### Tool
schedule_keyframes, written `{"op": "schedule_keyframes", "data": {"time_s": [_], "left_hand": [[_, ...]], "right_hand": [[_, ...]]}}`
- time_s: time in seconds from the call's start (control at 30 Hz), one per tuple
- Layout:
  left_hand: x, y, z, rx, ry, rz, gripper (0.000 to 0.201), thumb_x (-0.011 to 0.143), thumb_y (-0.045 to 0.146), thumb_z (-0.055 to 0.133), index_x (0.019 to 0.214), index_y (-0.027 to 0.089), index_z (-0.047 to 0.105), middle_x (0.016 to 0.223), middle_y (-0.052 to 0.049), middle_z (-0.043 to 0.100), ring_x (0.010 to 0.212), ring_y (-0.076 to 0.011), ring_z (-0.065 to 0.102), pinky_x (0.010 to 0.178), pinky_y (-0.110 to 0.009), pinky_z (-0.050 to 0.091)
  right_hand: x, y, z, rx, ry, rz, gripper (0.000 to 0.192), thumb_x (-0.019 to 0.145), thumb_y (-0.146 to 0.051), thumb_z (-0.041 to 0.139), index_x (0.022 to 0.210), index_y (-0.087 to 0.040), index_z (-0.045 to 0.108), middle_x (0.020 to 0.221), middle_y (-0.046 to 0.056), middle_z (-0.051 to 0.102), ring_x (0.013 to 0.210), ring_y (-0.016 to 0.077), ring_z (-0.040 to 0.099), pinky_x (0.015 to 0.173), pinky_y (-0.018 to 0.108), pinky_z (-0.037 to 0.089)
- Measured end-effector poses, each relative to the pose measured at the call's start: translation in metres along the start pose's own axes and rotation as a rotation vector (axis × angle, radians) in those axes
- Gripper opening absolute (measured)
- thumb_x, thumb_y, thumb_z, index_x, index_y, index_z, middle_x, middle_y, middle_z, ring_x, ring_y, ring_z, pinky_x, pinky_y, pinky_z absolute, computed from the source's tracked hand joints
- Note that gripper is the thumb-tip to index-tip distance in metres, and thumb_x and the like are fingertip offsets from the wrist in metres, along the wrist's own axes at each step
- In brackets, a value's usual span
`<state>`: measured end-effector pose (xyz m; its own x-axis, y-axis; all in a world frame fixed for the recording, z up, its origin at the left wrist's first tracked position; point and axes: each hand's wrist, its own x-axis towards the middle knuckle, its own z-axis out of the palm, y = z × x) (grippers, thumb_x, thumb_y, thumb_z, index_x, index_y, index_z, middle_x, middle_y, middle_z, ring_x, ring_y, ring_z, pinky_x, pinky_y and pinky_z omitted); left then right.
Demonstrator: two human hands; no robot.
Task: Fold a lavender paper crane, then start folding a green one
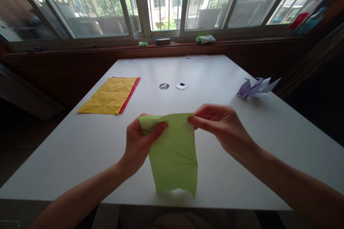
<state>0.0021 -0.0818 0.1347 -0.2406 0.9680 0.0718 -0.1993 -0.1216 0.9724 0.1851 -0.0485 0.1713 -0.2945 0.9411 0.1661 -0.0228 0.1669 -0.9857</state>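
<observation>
A sheet of light green paper (174,154) hangs upright above the near part of the white table, its lower edge wavy and a few creases across it. My left hand (142,137) is closed on its upper left part, thumb in front and fingers behind. At the upper right corner, my right hand (219,123) pinches the paper between thumb and fingers. The fingers behind the sheet are partly hidden.
Creased yellow paper (110,94) lies over red paper (130,94) at the table's left. Two small round pieces (164,86) (181,86) lie mid-table. A folded purple paper figure (255,87) stands near the right edge of the white table (80,164). Small items line the windowsill (107,48).
</observation>
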Motion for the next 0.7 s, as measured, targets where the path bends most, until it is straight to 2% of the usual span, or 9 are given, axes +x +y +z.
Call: {"op": "schedule_keyframes", "data": {"time_s": [0.1, 0.23, 0.3, 0.4, 0.57, 0.7], "left_hand": [[0.005, -0.003, 0.002, -0.013, -0.006, -0.07, 0.024, 0.057, 0.029, 0.077, 0.065, 0.016, 0.058, 0.06, 0.004, 0.06, 0.053, -0.0098, 0.055, 0.049, -0.021, 0.047], [0.018, -0.013, 0.001, -0.008, -0.018, -0.161, 0.03, 0.056, 0.033, 0.078, 0.078, 0.016, 0.065, 0.075, -0.001, 0.067, 0.065, -0.0139, 0.06, 0.059, -0.024, 0.049], [0.026, -0.018, -0.001, -0.021, -0.015, -0.14, 0.031, 0.057, 0.035, 0.077, 0.079, 0.016, 0.066, 0.077, -0.002, 0.068, 0.068, -0.0134, 0.06, 0.062, -0.024, 0.048], [0.035, -0.026, -0.005, -0.011, 0.016, -0.078, 0.025, 0.06, 0.035, 0.075, 0.07, 0.015, 0.063, 0.07, 0.001, 0.065, 0.064, -0.0096, 0.057, 0.06, -0.02, 0.044], [0.041, -0.035, -0.01, -0.012, -0.026, -0.102, 0.026, 0.063, 0.037, 0.073, 0.07, 0.016, 0.061, 0.069, 0.002, 0.063, 0.061, -0.0075, 0.054, 0.057, -0.017, 0.042], [0.044, -0.039, -0.011, -0.014, -0.04, -0.113, 0.029, 0.06, 0.038, 0.075, 0.073, 0.016, 0.061, 0.072, 0.001, 0.063, 0.063, -0.0082, 0.055, 0.059, -0.018, 0.042]], "right_hand": [[0.007, 0.009, 0.0, -0.024, 0.008, -0.004, 0.018, 0.063, -0.034, 0.073, 0.066, -0.018, 0.066, 0.064, 0.001, 0.065, 0.058, 0.0107, 0.06, 0.055, 0.023, 0.052], [0.02, 0.025, -0.003, -0.045, 0.028, 0.006, 0.028, 0.06, -0.04, 0.074, 0.067, -0.015, 0.065, 0.063, 0.002, 0.065, 0.056, 0.0112, 0.058, 0.054, 0.025, 0.051], [0.026, 0.031, -0.006, -0.042, 0.043, 0.01, 0.03, 0.059, -0.041, 0.074, 0.067, -0.014, 0.065, 0.062, 0.002, 0.064, 0.056, 0.0112, 0.058, 0.054, 0.025, 0.051], [0.031, 0.037, -0.011, -0.038, 0.063, 0.038, 0.03, 0.057, -0.04, 0.076, 0.067, -0.014, 0.065, 0.061, 0.002, 0.064, 0.055, 0.0109, 0.058, 0.054, 0.025, 0.051], [0.036, 0.044, -0.016, -0.033, 0.048, 0.118, 0.031, 0.056, -0.04, 0.076, 0.068, -0.013, 0.066, 0.063, 0.003, 0.064, 0.057, 0.0109, 0.059, 0.056, 0.025, 0.051], [0.038, 0.047, -0.017, -0.043, 0.043, 0.11, 0.031, 0.057, -0.04, 0.076, 0.069, -0.013, 0.066, 0.063, 0.002, 0.064, 0.057, 0.011, 0.058, 0.056, 0.026, 0.05]]}}
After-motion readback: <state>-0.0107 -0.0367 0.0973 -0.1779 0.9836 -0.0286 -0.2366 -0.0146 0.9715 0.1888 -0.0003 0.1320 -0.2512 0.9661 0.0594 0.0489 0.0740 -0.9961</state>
